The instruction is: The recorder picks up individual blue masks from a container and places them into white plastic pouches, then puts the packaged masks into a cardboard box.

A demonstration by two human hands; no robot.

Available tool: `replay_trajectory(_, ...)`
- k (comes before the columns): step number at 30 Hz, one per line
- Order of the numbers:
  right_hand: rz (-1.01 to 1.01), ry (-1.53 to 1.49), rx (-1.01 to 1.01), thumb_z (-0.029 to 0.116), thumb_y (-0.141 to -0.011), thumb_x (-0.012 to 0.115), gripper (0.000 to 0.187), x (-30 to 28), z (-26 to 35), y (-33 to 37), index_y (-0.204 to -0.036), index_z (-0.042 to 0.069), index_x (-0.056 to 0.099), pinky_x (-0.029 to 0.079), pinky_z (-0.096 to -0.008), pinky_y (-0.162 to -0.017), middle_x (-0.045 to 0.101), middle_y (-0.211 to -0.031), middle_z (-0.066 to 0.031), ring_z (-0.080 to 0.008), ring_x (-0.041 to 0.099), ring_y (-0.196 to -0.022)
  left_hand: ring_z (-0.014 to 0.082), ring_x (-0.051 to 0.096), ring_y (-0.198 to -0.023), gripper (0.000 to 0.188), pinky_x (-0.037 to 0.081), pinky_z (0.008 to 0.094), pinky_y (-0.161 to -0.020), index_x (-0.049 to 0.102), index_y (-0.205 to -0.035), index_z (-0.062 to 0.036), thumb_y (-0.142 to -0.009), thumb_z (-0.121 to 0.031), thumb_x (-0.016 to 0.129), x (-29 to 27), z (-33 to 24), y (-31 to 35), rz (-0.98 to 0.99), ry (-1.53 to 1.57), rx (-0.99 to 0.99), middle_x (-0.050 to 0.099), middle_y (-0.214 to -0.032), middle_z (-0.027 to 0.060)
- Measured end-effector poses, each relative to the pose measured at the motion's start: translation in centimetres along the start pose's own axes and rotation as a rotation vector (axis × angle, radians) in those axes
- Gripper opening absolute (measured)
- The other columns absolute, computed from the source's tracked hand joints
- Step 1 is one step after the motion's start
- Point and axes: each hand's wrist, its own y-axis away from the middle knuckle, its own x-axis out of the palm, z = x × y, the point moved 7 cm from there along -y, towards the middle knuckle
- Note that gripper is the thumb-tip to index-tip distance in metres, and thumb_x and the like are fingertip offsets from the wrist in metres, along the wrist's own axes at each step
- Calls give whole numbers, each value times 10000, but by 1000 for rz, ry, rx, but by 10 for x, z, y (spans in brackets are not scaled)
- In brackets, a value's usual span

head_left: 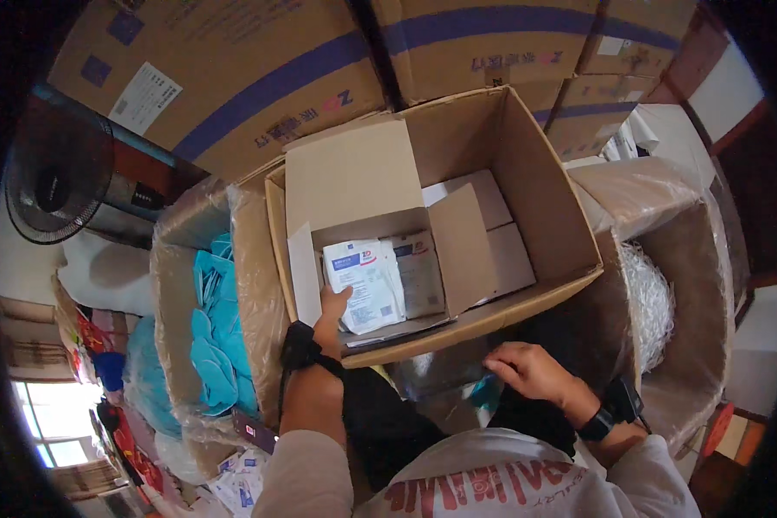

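Note:
My left hand (331,309) reaches into a small open cardboard box (345,177) and is closed on a stack of flat white packets (360,285), thumb on the face of the front one. Behind that stack, more packets (421,281) stand in the shaded part of the box. The small box sits inside a large brown carton (540,164). My right hand (531,373) is outside the carton's near edge, its fingers curled together. Close below those fingers shows a teal piece (483,392); what they hold, if anything, is hidden.
Plastic-lined cartons flank me: teal pieces (214,345) fill the left one, white stringy material (652,306) the right. Closed white boxes (505,250) lie in the large carton. Tall blue-banded cartons (483,52) stand behind, a fan (58,186) at left, loose packets (237,479) low left.

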Motion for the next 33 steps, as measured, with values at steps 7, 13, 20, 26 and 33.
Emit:
replay_trajectory(7, -32, 3, -26, 206, -827, 539, 199, 5, 6, 5, -845, 14, 588, 456, -383, -651, 589, -799, -163, -334, 563, -755, 217, 584, -850, 357, 450, 331, -750, 543, -1001, 27, -753, -210, 644, 19, -39, 30, 128, 319, -51, 613, -932, 133)
replay_trajectory(13, -99, -185, 105, 199, -853, 521, 206, -1, 5, 9, -912, 17, 597, 457, -332, -652, 606, -798, -133, -256, 591, -732, 205, 536, -929, 399, 423, 325, -810, 429, -1142, 20, -808, -137, 581, 1, -141, 93, 194, 611, 130, 555, -1037, 117)
replay_trajectory(20, -423, -556, -107, 172, -848, 541, 366, -30, 54, -23, -1161, 1, 458, 408, -288, -824, 560, -1021, -102, -156, 510, -976, 180, 467, -1037, 459, 357, 322, -913, 359, -1201, -12, -804, -82, 579, -19, -228, 218, 321, 868, 419, 493, -1123, 88)
replay_trajectory(26, -566, -537, -207, 161, -824, 567, 371, -20, 101, -24, -1133, -10, 451, 401, -299, -832, 558, -1031, -132, -181, 515, -969, 184, 483, -1023, 444, 367, 323, -908, 363, -1198, -24, -814, -91, 574, -15, -231, 276, 273, 1111, 480, 497, -1123, 85)
replay_trajectory(33, -616, -398, -175, 161, -839, 541, 290, -10, 76, -75, -1061, -17, 487, 420, -276, -760, 578, -957, -96, -144, 528, -878, 197, 463, -1051, 475, 361, 333, -898, 355, -1200, -8, -828, -208, 573, -10, -215, 221, 128, 1020, 414, 495, -1122, 113)
